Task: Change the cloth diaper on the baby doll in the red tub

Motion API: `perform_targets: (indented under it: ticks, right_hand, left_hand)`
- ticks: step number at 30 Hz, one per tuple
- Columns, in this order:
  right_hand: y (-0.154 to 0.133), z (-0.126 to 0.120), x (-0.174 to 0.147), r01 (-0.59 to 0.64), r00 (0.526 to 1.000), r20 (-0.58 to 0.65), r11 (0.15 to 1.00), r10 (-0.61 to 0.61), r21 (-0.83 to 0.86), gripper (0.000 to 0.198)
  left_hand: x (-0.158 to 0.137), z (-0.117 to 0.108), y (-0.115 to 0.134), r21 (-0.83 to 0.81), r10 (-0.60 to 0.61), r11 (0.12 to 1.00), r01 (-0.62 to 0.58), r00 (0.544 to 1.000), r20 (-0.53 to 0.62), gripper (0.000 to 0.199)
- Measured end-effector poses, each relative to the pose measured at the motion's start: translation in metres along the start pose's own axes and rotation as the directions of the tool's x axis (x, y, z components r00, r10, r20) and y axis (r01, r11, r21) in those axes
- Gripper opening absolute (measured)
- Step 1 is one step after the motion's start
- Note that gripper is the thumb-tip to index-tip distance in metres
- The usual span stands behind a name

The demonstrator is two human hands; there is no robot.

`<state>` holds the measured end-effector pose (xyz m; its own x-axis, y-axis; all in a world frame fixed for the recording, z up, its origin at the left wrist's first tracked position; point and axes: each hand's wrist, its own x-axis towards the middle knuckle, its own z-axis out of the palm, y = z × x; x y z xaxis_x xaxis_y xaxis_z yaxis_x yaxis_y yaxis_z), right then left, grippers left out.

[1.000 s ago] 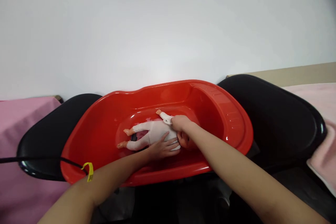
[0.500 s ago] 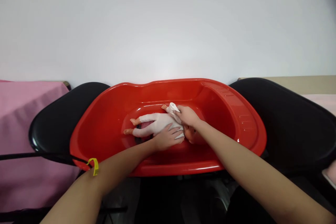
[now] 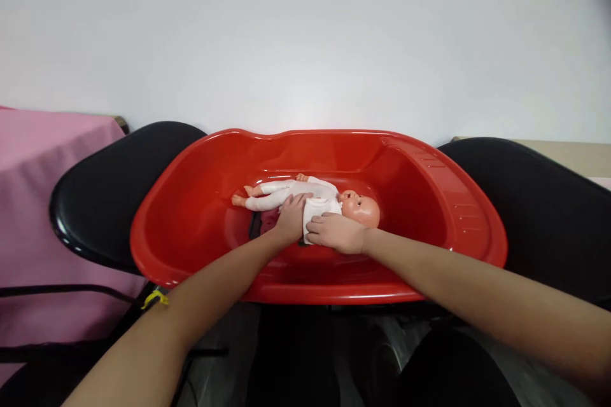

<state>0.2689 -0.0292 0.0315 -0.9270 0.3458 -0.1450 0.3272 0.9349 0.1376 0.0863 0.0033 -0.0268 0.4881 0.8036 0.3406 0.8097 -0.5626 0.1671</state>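
Note:
A baby doll (image 3: pixel 272 198) in a white suit lies in the red baby bathtub (image 3: pixel 458 197), its bare head at the right and feet at the left. My left hand (image 3: pixel 290 219) rests on the doll's near side, fingers laid over its middle. On the doll's chest and near arm lies a white cloth (image 3: pixel 316 208). My right hand (image 3: pixel 337 232) has its fingers curled on this cloth, beside the doll's head. The doll's near hand is hidden.
A dark and maroon object (image 3: pixel 262 221) sits under the doll's legs. Black stool-like surfaces stand on the left (image 3: pixel 109 197) and the right (image 3: pixel 539 210) of the tub. A pink-covered table (image 3: pixel 48 172) is at the far left, and a white wall (image 3: pixel 305 38) rises behind.
My right hand has moved with the white cloth from the doll's far shoulder to its near side. My left hand has slid left and up a little. The doll's head shows more now.

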Motion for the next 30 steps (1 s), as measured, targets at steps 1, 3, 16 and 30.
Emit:
perform_targets:
  ticks: [1,3,16,30]
  right_hand:
    - [0.001,0.006,0.002,-0.004,0.999,0.037,1.0,0.005,-0.022,0.031]
    - [0.006,0.016,0.005,-0.048,0.995,0.089,0.997,0.053,-0.059,0.031]
    - [0.037,0.068,-0.012,-0.313,0.936,0.147,0.947,0.32,-0.071,0.043]
    - [0.037,0.082,0.026,0.378,0.926,0.079,0.915,-0.37,-0.144,0.034]
  left_hand:
    - [0.002,-0.002,-0.001,0.008,-0.011,1.0,0.011,1.0,0.003,0.037]
    - [0.006,-0.007,-0.002,0.058,-0.024,0.998,0.025,1.0,-0.006,0.04]
    - [0.017,-0.013,-0.033,0.211,-0.096,0.973,0.09,0.995,0.014,0.029]
    - [0.023,-0.027,-0.031,0.222,-0.104,0.971,0.088,0.993,0.06,0.029]
